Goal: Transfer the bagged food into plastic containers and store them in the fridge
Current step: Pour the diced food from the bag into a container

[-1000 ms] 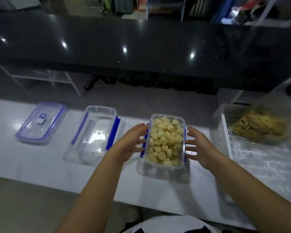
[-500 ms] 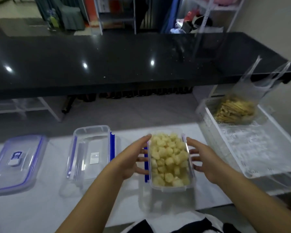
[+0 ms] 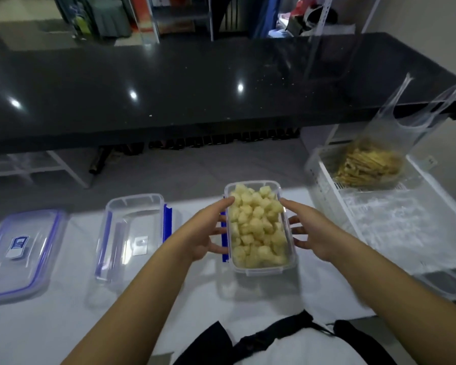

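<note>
Right now I see both hands flanking the filled container [image 3: 259, 229] near the middle of the white worktop [image 3: 63, 312]. My left hand [image 3: 204, 233] has fingers spread and lightly curved vs. the long left wall by its blue clip; my right hand [image 3: 313, 234] mirrors it on the right wall. Both look to be touching the sides, not wrapped round; contact isn't fully clear. Handling, my guess: clear rigid plastic tub, smooth & a bit slippery, moderately heavy as it's heaped w/ pale yellow chunks [image 3: 256, 227], so best taken by the two long sides under the rim and kept level. It's rectangular w/ rounded corners, no lid on. Left of it sits an empty container [image 3: 132, 238] w/ blue clips, then a blue-edged lid [image 3: 19, 251] further left. At right, a white basket [image 3: 395, 222] holds a clear bag of yellow sticks [image 3: 371, 164].
</note>
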